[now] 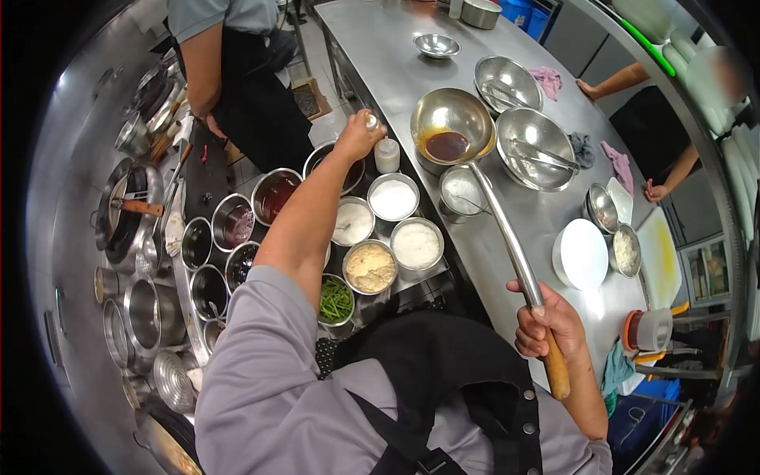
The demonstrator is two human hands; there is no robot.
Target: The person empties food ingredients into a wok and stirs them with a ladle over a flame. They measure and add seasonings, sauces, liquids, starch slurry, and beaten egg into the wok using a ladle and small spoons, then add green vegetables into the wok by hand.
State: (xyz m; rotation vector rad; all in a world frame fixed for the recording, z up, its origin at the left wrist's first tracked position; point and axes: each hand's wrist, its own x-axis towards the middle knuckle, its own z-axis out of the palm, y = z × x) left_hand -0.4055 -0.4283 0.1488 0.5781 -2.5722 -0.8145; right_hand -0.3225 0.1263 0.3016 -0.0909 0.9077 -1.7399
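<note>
My right hand (550, 321) is wrapped around the wooden handle of a ladle (511, 237). Its metal shaft runs forward to a steel bowl (451, 107) on the counter; dark brown liquid (447, 146) shows there, and I cannot tell how much lies in the ladle's head. Stretched out ahead, my left hand (358, 138) has its fingers closed around a small pale-topped container (372, 123), mostly hidden by the hand. Just beside it stands a squat translucent bottle (387, 155). Below are steel pots of white powder (393, 198) and a pale yellow paste (370, 267).
Steel mixing bowls with whisks (535, 148) stand on the steel counter (380, 39), near a white bowl (580, 253). Chopped greens (336, 302) and dark sauces (275, 198) fill other pots. One person (245, 79) stands at left, another (645, 127) across the counter.
</note>
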